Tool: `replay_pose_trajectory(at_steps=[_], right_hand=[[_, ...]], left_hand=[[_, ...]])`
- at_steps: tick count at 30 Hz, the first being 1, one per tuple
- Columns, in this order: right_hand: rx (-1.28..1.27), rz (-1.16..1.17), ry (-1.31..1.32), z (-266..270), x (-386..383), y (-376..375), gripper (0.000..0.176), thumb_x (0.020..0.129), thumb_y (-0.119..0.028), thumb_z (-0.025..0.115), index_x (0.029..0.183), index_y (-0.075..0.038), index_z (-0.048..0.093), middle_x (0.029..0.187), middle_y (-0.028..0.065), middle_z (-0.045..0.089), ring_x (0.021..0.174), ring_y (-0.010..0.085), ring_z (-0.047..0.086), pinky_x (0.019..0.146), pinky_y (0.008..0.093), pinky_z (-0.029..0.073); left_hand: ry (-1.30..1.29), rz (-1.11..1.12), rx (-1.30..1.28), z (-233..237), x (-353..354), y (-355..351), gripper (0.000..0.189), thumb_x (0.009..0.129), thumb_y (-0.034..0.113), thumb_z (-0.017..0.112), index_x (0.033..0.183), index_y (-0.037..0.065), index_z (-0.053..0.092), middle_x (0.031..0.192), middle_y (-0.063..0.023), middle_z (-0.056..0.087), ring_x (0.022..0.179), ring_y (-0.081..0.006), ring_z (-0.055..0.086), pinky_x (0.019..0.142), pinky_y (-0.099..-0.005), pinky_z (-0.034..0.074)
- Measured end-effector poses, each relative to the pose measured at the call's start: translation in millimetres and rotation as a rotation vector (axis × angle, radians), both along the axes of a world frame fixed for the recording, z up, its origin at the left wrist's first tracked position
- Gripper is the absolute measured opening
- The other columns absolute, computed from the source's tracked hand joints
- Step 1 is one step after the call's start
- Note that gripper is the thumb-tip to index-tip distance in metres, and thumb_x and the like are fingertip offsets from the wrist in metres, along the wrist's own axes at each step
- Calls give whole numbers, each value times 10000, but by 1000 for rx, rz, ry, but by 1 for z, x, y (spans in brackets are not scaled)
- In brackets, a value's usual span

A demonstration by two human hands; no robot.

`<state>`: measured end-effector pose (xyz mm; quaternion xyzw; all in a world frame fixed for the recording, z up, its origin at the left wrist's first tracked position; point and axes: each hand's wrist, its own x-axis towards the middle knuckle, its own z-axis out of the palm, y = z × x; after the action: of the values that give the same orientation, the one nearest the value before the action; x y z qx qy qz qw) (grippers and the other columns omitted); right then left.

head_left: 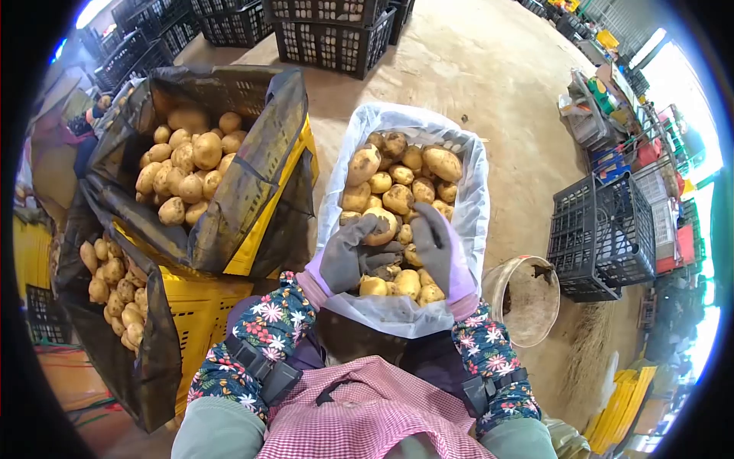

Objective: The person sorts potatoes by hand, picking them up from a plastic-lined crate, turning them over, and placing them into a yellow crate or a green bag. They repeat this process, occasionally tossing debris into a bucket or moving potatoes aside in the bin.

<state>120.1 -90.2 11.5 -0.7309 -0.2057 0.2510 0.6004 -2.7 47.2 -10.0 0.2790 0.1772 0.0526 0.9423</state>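
Observation:
A crate lined with pale translucent plastic (479, 183) stands in front of me, filled with potatoes (397, 199) of mixed sizes, some with dark soil on them. Both hands wear grey gloves with purple cuffs. My left hand (348, 258) is in the crate's left part, thumb and fingers around a potato (383, 228). Over the potatoes on the right side rests my right hand (434, 246), its fingers stretched out and nothing visible in them. Part of the potatoes is hidden beneath the hands.
To the left, two yellow crates (202, 306) with dark liners hold more potatoes (183, 164). A dirty white bucket (527, 302) stands close on the right, with black crates (600, 233) beyond it. Stacked black crates (329, 42) stand ahead. Another person's sleeve (80, 122) shows at far left.

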Motion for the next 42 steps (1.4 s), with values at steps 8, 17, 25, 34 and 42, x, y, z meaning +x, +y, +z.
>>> replay_pose_trajectory(at_steps=[8, 17, 25, 34, 42], right_hand=[[-263, 379, -420, -6, -3, 11, 622, 846, -440, 620, 1315, -61, 469, 1210, 235, 575, 1068, 361, 596, 865, 397, 490], [-285, 285, -434, -18, 0, 14, 411, 880, -374, 615, 1138, -53, 606, 895, 169, 671, 742, 255, 666, 651, 341, 506], [40, 293, -194, 0, -8, 16, 322, 950, -231, 556, 1159, 9, 606, 1019, 127, 662, 948, 139, 603, 853, 278, 484], [-7, 176, 62, -29, 25, 12, 310, 974, -204, 511, 1179, 14, 593, 1057, 75, 645, 972, 117, 574, 877, 254, 454], [-788, 975, -254, -102, 4, 42, 504, 816, -182, 650, 1284, -78, 497, 1004, 179, 674, 882, 282, 666, 778, 387, 525]], left_hand=[[-32, 69, 866, 1, 4, -14, 433, 924, 121, 567, 1312, -30, 446, 1205, -177, 591, 1098, -238, 587, 944, -332, 461], [12, -69, 733, 9, -3, -9, 510, 831, 66, 680, 1283, -35, 468, 1212, -167, 563, 1156, -272, 557, 984, -324, 445], [-69, 38, 224, -5, -6, -15, 362, 1002, 219, 423, 1304, 22, 455, 1229, -117, 541, 1128, -209, 568, 947, -349, 495], [-53, 51, 98, 19, -5, 12, 490, 987, 440, 398, 1309, 75, 458, 1151, -138, 593, 1013, -251, 624, 789, -357, 567], [-11, 359, -93, 23, 3, 49, 459, 996, 385, 384, 1321, 70, 456, 1256, -145, 561, 1072, -270, 604, 824, -321, 538]])
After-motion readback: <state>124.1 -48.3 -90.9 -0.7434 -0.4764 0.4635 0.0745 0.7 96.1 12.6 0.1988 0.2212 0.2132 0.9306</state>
